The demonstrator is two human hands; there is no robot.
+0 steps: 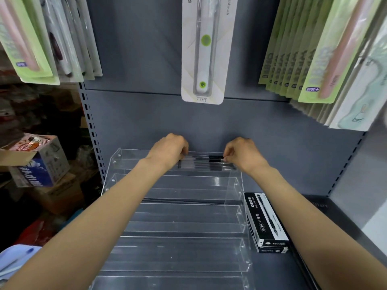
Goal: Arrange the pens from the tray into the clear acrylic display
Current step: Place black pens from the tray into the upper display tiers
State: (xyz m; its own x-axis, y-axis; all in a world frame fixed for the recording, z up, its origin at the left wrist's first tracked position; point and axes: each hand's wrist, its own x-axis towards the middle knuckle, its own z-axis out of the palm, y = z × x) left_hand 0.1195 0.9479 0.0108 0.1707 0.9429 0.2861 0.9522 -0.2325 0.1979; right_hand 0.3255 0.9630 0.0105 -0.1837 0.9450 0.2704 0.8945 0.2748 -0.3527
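Gripping blurred pens (206, 163) by their ends, left hand (170, 148) and right hand (243, 153) fingers curl, tips hidden.

- Pens (206, 163) lay in the top, rearmost tier of the acrylic display (180, 227).
- Pen boxes (267, 223) sat just right of it on the shelf (278, 273).

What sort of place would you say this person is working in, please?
Most likely a small shop's stationery aisle: carded goods hang on a grey slotted shelf back, a tiered acrylic display stands on the shelf, and boxed gel pens sit beside it.
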